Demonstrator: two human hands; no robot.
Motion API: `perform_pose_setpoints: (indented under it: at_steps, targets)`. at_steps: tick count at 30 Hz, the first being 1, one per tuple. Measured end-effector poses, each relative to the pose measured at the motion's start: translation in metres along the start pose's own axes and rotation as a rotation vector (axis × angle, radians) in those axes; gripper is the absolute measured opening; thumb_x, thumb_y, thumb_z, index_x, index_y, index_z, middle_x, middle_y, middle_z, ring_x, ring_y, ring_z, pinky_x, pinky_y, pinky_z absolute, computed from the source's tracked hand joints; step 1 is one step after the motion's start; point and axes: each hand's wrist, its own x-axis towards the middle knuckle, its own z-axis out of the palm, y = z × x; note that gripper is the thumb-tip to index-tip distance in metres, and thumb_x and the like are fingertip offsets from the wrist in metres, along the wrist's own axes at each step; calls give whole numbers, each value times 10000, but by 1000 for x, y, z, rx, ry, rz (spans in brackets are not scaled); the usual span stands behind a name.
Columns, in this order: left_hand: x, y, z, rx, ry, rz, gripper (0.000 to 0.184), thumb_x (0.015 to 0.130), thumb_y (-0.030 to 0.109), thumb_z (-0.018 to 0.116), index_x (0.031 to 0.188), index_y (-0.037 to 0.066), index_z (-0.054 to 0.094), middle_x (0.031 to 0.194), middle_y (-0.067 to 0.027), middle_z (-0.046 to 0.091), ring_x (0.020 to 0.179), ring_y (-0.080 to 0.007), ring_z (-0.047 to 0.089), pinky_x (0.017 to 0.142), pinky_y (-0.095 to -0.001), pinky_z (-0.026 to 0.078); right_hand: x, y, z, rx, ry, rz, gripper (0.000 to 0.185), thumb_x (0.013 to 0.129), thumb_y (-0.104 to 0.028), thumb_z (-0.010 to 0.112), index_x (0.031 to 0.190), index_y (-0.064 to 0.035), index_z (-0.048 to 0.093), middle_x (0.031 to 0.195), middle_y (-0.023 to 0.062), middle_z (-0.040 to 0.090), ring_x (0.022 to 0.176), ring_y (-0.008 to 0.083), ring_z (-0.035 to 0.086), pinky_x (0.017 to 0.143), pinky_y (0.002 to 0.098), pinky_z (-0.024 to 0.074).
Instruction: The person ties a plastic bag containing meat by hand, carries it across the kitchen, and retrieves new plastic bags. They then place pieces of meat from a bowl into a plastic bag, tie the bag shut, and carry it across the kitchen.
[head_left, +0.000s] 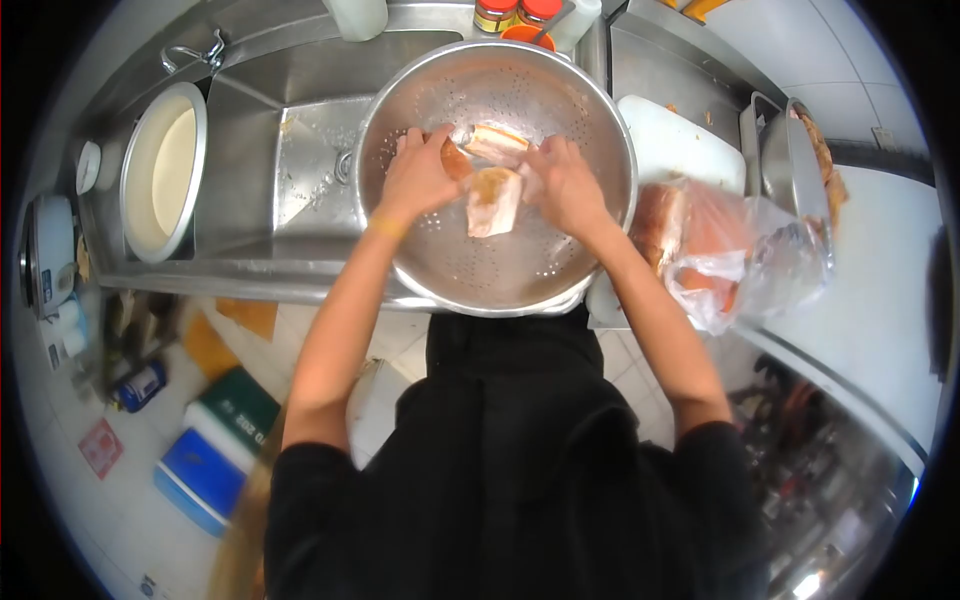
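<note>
Both hands reach into a large metal colander that holds several pieces of meat. My left hand is closed on a brownish piece of meat at the colander's left side. Toward the right, my right hand has its fingers curled on a pale piece of meat, mostly covered by the fingers. Between the hands lies a thick pale slab of meat with a yellowish top. Just above it sits a longer piece with a light rind.
A steel sink and a cream-filled round basin are on the left. Right of the colander are a white cutting board and a plastic bag of meat. Red-lidded jars stand behind.
</note>
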Motion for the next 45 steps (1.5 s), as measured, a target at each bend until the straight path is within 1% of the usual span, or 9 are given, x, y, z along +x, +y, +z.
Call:
perform_pose_setpoints:
  at_steps: [10, 17, 22, 25, 28, 33, 38, 42, 45]
  targets:
    - [-49, 11, -24, -124, 61, 228, 799, 563, -2, 719, 1316, 82, 463, 1223, -201, 452, 1154, -380, 429, 999, -391, 384, 3, -37, 18, 178, -153, 400, 410, 756, -253, 724, 1092, -40, 624, 1019, 167, 605, 971, 344, 602, 858, 419, 480]
    - [-20, -11, 31, -111, -170, 312, 952, 597, -40, 716, 1439, 104, 295, 1369, -207, 341, 1285, -383, 350, 1063, -380, 341, -25, -26, 73, 409, -174, 580, 344, 759, -242, 699, 994, 6, 654, 1023, 226, 655, 969, 341, 629, 837, 410, 487]
    - [-11, -29, 24, -292, -345, 208, 1035, 579, -64, 724, 1469, 82, 217, 1395, -207, 291, 1309, -362, 330, 1097, -361, 296, -13, -28, 85, 1222, -48, 897, 307, 744, -217, 720, 947, 4, 653, 846, 116, 663, 796, 161, 612, 723, 309, 471]
    - [-14, -29, 30, -286, -330, 176, 1056, 570, -67, 723, 1475, 73, 198, 1378, -212, 294, 1302, -353, 333, 1102, -350, 283, -15, -29, 86, 1177, -24, 823, 231, 735, -183, 735, 845, -9, 632, 769, 71, 624, 740, 113, 563, 699, 277, 456]
    - [-16, -22, 34, -288, -284, 187, 1067, 573, -62, 718, 1480, 69, 173, 1362, -218, 296, 1302, -351, 324, 1104, -353, 274, -14, -43, 86, 1290, 116, 802, 222, 738, -161, 732, 819, -11, 591, 830, 105, 631, 760, 186, 599, 723, 320, 470]
    - [-26, -8, 28, -276, -261, 166, 1063, 631, -86, 670, 1496, 68, 69, 1389, -229, 304, 1266, -334, 376, 1085, -356, 302, -14, -51, 75, 692, 77, 581, 317, 767, -210, 715, 951, -19, 542, 1013, 192, 606, 883, 314, 607, 775, 397, 482]
    - [-46, -17, 23, -1046, -331, -223, 936, 769, -135, 480, 1493, 79, -73, 1472, -227, 288, 1288, -274, 419, 1027, -321, 373, -8, -80, 42, 521, -59, 503, 634, 798, -358, 685, 1298, -82, 410, 1160, 253, 544, 1017, 353, 584, 819, 419, 486]
    - [-62, -10, 1, -1092, -367, -381, 867, 788, -123, 414, 1499, 78, -39, 1455, -220, 332, 1299, -248, 412, 1027, -323, 368, 13, -96, 50, 259, -297, 548, 843, 775, -413, 692, 1439, -147, 246, 1298, 310, 404, 1117, 387, 531, 862, 435, 479]
    - [-69, -15, -13, -643, -165, -100, 839, 781, -124, 387, 1505, 78, 14, 1383, -214, 434, 1217, -223, 485, 1007, -319, 382, 18, -102, 52, 194, -280, 585, 857, 757, -383, 712, 1442, -155, 251, 1319, 314, 361, 1147, 392, 508, 884, 430, 474]
